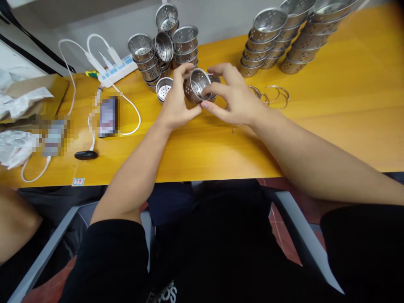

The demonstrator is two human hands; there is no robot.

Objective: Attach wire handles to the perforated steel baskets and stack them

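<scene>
A perforated metal cup (191, 87) is held above the table, tilted so that its mouth faces right and toward me. My left hand (176, 99) curls around its left side, thumb beneath and fingers over the top. On the other side, my right hand (235, 94) pinches the rim, one fingertip inside the mouth and the thumb at the lower edge. Partly hidden behind my right fingers is another metal cup (214, 79). A smaller cup (164, 88) with a pale inside stands just left of my left hand. Thin metal rings (279, 94) lie right of my right hand.
Stacks of perforated cups stand at the back left (185, 40) and back right (267, 25). Further left are a white power strip (121, 69) with cables, a phone (108, 117), a black oval object (86, 155) and plastic bags (19, 145). Another person's arm (15, 223) shows at lower left.
</scene>
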